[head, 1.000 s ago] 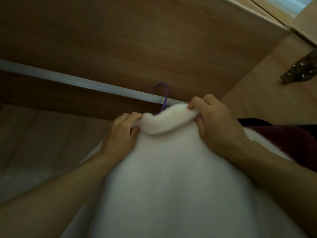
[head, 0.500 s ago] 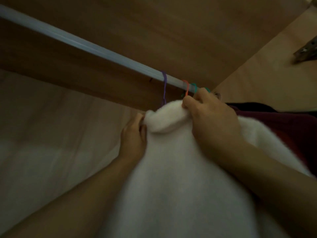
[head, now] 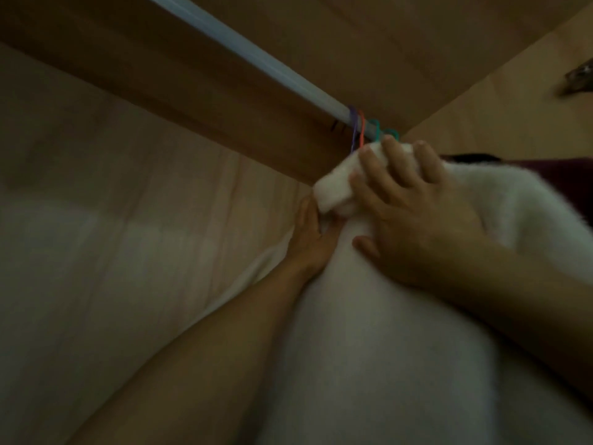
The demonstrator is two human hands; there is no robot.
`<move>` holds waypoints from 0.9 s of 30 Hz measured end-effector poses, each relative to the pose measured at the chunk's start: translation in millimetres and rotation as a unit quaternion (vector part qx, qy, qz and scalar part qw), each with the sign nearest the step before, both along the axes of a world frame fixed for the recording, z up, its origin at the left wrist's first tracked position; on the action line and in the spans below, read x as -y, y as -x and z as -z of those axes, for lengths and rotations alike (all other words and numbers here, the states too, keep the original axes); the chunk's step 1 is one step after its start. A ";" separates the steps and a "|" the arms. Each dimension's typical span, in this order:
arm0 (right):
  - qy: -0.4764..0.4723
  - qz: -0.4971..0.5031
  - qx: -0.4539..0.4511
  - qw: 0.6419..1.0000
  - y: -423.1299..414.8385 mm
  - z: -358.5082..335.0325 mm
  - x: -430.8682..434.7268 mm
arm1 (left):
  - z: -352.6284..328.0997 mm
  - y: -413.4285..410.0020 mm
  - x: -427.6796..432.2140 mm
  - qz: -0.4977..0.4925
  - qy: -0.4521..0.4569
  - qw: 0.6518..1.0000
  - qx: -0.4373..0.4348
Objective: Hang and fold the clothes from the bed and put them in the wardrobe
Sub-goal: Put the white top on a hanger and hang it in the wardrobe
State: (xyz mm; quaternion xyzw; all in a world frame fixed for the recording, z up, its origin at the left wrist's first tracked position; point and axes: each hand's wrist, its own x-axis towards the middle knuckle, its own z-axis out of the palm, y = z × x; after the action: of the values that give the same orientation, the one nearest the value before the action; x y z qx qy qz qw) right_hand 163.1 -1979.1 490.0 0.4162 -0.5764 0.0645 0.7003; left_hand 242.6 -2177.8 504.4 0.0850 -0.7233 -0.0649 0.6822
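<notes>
i see the white fleece garment (head: 401,332) hanging at centre right under the rail (head: 256,56), its long axis dropping toward lower frame, my right hand (head: 414,216) spread flat across its collar, nearer than my left hand (head: 313,236), whose grip i cannot tell.

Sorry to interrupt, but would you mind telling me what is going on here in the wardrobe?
A person is hanging a fluffy white sweater inside a wooden wardrobe. The right hand lies spread over the sweater's folded collar, and the left hand presses against the sweater's side just below it. The purple hanger hook sits on the rail beside orange and teal hooks. A dark red garment hangs just behind.
</notes>
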 end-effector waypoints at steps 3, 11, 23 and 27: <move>0.001 -0.004 0.022 1.000 -9.8 18.8 -0.6 | 26.5 -12.9 2.6 -0.030 -0.026 0.999 0.030; -0.104 0.038 0.088 0.990 -30.7 112.7 17.5 | 104.9 -84.9 -15.4 -0.218 -0.033 0.960 0.173; -0.086 -0.008 0.102 0.991 -25.5 145.7 24.3 | 169.0 -136.1 3.4 -0.311 -0.140 0.932 0.122; -0.082 -0.009 0.065 0.994 -11.7 152.1 42.3 | 205.8 -105.6 22.3 -0.282 -0.122 0.942 0.134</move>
State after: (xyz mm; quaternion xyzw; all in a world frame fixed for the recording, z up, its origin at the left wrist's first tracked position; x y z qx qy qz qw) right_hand 174.8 -2021.4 338.0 0.4726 -0.6203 0.0505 0.6239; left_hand 348.2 -2200.1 298.6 0.3761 -0.7410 0.0550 0.5536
